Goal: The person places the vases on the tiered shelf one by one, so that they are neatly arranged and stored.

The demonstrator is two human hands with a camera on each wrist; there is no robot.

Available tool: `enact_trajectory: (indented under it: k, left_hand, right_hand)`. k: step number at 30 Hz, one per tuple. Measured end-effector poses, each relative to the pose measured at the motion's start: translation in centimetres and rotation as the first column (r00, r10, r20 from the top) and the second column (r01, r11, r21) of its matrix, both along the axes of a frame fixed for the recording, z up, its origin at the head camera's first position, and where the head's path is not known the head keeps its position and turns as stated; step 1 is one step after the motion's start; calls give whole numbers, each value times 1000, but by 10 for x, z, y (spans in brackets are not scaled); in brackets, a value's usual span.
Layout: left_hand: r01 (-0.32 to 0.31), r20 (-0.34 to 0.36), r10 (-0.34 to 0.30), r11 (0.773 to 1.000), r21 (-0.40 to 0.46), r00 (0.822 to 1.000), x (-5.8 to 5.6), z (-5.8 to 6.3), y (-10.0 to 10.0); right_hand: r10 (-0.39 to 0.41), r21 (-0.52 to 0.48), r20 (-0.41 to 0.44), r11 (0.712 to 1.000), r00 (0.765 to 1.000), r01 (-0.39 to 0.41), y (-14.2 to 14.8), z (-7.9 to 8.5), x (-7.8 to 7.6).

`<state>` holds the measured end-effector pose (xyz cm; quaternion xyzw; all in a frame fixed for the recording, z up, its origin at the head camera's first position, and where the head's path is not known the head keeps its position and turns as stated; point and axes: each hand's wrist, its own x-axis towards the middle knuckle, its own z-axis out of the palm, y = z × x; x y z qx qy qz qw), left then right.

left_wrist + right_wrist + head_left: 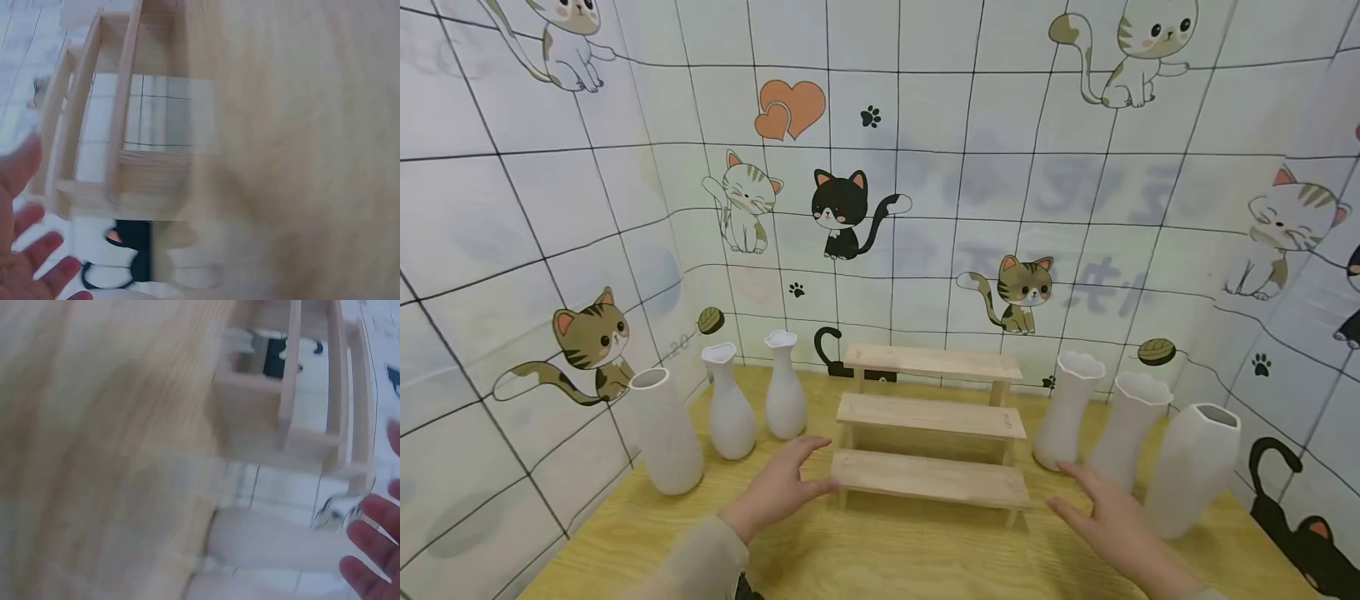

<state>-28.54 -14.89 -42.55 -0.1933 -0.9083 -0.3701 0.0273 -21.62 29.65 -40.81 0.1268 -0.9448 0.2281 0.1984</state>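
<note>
Flanking stepped wooden stand [931, 417]: six white vases [1070, 412], insides mostly hidden.

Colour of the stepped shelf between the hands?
The stepped shelf is pale tan, like light wood; clearest in the head view.

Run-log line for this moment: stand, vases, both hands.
tiered stand: upright on table | white vases: three each side | left hand: holds nothing, near stand | right hand: holds nothing, near vases

One desk [887, 557] carries one wooden stand [931, 416] of three steps [928, 477], three white vases [732, 419] left of this stand and three other vases [1126, 435] right of it.
</note>
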Motion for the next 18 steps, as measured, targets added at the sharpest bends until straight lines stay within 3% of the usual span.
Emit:
enact_trajectory:
  k: [2,4,6,9,11,13,15,17,18]
  left_hand:
    - [-96,83,86,987,126,993,-3,-12,-2]
    - [-172,161,137,959,225,977,-7,-21,-4]
    - [-208,211,148,932,297,966,-9,-28,-4]
    - [-222,259,128,899,377,957,-11,-37,-2]
    - [-216,278,102,882,418,955,-12,-42,-1]
    - [-206,294,75,871,445,953,-14,-45,2]
    - [-186,305,41,865,466,952,-16,-48,4]
    - [-163,329,-10,853,495,944,-20,-50,6]
    - [-151,337,-35,847,509,941,-22,-52,7]
  right_hand:
    - [-131,-128,28,983,991,133,15,-6,3]
    - [-269,-249,66,928,961,277,29,-10,5]
    - [-399,-361,133,833,907,419,43,-13,7]
    - [-555,-464,233,658,798,593,59,-15,7]
    - [-618,-533,277,538,736,653,66,-15,5]
    - [-656,-591,289,450,697,669,73,-15,2]
    - [-672,-636,285,401,684,659,79,-16,-1]
    - [-661,-652,289,394,692,648,86,-18,-5]
    - [-644,-649,298,405,705,644,89,-19,-7]
